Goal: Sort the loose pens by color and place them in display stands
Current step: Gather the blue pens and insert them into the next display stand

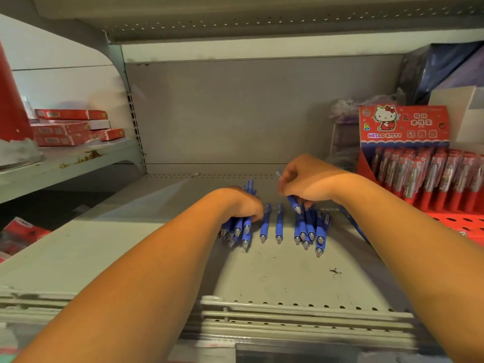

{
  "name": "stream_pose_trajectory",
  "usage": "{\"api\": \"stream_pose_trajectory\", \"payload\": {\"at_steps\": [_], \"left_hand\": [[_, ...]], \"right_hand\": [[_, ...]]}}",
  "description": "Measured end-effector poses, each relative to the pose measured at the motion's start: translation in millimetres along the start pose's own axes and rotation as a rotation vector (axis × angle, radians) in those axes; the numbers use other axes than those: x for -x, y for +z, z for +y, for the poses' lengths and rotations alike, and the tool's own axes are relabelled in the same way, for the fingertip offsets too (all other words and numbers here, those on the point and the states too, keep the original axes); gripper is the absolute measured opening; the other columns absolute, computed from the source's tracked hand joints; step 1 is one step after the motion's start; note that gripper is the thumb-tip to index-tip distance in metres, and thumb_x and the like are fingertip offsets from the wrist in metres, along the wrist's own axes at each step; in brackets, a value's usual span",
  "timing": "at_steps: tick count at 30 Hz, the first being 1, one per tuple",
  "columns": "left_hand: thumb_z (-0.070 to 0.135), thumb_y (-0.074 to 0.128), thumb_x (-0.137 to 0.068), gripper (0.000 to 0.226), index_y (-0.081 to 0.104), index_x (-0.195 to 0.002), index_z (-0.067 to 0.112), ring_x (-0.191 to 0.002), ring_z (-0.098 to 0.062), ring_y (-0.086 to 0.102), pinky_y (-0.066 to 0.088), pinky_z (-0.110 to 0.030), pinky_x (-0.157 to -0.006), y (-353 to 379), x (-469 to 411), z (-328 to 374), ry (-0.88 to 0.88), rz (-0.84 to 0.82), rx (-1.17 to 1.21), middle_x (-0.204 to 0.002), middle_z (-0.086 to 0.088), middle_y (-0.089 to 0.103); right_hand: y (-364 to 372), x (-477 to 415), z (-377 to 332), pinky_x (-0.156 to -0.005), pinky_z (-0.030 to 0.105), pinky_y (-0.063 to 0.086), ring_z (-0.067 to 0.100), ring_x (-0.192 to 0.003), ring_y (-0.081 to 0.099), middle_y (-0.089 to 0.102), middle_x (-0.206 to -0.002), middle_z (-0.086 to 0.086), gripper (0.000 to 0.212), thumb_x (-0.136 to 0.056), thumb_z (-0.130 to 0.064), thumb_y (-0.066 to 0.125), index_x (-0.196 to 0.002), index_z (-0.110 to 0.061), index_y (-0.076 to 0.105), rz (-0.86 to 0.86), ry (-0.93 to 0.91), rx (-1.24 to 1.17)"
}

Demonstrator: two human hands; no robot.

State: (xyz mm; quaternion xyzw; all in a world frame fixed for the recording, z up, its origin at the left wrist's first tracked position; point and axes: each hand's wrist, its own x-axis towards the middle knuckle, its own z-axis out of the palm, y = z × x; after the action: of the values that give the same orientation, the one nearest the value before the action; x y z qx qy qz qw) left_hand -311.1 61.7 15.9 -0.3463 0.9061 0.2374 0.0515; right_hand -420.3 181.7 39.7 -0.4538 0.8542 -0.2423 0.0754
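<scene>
Several blue pens lie on the grey shelf, tips pointing toward me. My left hand grips a bunch of blue pens at the left of the group. My right hand is raised a little above the shelf and holds one blue pen tilted, tip down. Two single blue pens lie between my hands. Another cluster of blue pens lies under my right hand. A red display stand with round holes stands at the right.
A red Hello Kitty display box full of packaged pens stands at the right. Red boxes are stacked on a neighbouring shelf at the left. A railed front edge runs along the shelf. Another shelf hangs overhead.
</scene>
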Motion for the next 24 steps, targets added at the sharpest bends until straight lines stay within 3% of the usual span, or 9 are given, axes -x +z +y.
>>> {"api": "stream_pose_trajectory", "payload": {"at_steps": [4,5,6,7,8,12,17,19,24], "left_hand": [[0.009,0.047,-0.075,0.064,0.045,-0.137,0.026,-0.027,-0.018,0.037,0.033,-0.015,-0.039,-9,7,-11,0.092,-0.054,0.15,-0.064,-0.005,0.056],[0.009,0.047,-0.075,0.054,0.052,-0.129,0.019,-0.026,-0.017,0.035,0.031,-0.015,-0.038,-10,8,-13,0.119,-0.034,0.204,-0.064,-0.002,0.054],[0.01,0.049,-0.074,0.029,0.059,-0.101,0.01,-0.026,-0.017,0.032,0.028,-0.015,-0.038,-10,11,-15,0.124,0.001,0.268,-0.054,-0.001,0.05],[0.01,0.051,-0.071,0.007,0.055,-0.076,0.008,-0.026,-0.017,0.029,0.027,-0.015,-0.039,-11,17,-14,0.121,0.042,0.337,-0.044,-0.002,0.043],[0.01,0.053,-0.068,0.009,0.045,-0.062,0.011,-0.027,-0.017,0.028,0.026,-0.016,-0.039,-11,19,-15,0.15,0.079,0.409,-0.04,-0.002,0.038],[0.011,0.058,-0.065,0.017,0.042,-0.07,0.013,-0.033,-0.019,0.035,0.029,-0.019,-0.038,-6,28,-3,0.387,0.164,0.596,-0.05,-0.007,0.041],[0.013,0.064,-0.066,0.021,0.049,-0.081,0.014,-0.048,-0.024,0.049,0.04,-0.025,-0.044,-3,58,25,0.658,0.146,0.834,-0.067,-0.014,0.052],[0.013,0.063,-0.058,0.022,0.048,-0.074,0.014,-0.058,-0.025,0.049,0.042,-0.034,-0.055,2,72,40,0.767,0.084,0.959,-0.067,-0.013,0.049],[-0.006,0.056,-0.067,0.023,0.061,-0.059,0.015,-0.042,-0.022,0.056,0.049,-0.027,-0.046,40,112,88,1.045,-0.204,1.199,-0.052,-0.007,0.057]], "right_hand": [[-1,6,-8,-0.067,0.04,0.06,0.024,-0.065,0.064,0.07,-0.084,0.014,0.007,-0.092,-0.015,0.063,-0.095,-0.01,0.066,0.11,0.005,-0.094],[-1,8,-10,-0.064,0.039,0.06,0.024,-0.065,0.064,0.069,-0.085,0.014,0.002,-0.091,-0.013,0.064,-0.094,-0.013,0.063,0.153,0.012,-0.151],[-1,12,-12,-0.06,0.038,0.06,0.024,-0.063,0.064,0.069,-0.086,0.015,0.008,-0.091,-0.009,0.064,-0.091,-0.016,0.059,0.201,0.017,-0.218],[-1,16,-15,-0.054,0.034,0.059,0.022,-0.059,0.065,0.068,-0.086,0.016,0.015,-0.09,-0.004,0.063,-0.091,-0.017,0.055,0.247,0.018,-0.3],[-1,21,-16,-0.05,0.032,0.057,0.02,-0.056,0.066,0.068,-0.087,0.017,0.02,-0.088,0.0,0.062,-0.093,-0.017,0.053,0.291,0.01,-0.402],[3,53,-21,-0.059,0.039,0.061,0.031,-0.071,0.073,0.071,-0.094,0.016,0.036,-0.088,0.006,0.057,-0.119,-0.009,0.047,0.474,-0.039,-0.835],[-3,107,-22,-0.052,0.033,0.055,0.024,-0.057,0.064,0.067,-0.072,0.007,0.029,-0.088,0.01,0.041,-0.107,-0.009,0.054,0.618,-0.136,-1.138],[-6,129,-19,-0.044,0.028,0.045,0.02,-0.05,0.052,0.06,-0.067,0.007,0.029,-0.087,0.01,0.036,-0.105,-0.003,0.054,0.646,-0.169,-1.258],[-16,189,-3,-0.037,0.021,0.03,0.013,-0.045,0.04,0.052,-0.067,0.007,0.021,-0.096,-0.007,0.038,-0.113,-0.009,0.05,0.719,-0.219,-1.383]]}}
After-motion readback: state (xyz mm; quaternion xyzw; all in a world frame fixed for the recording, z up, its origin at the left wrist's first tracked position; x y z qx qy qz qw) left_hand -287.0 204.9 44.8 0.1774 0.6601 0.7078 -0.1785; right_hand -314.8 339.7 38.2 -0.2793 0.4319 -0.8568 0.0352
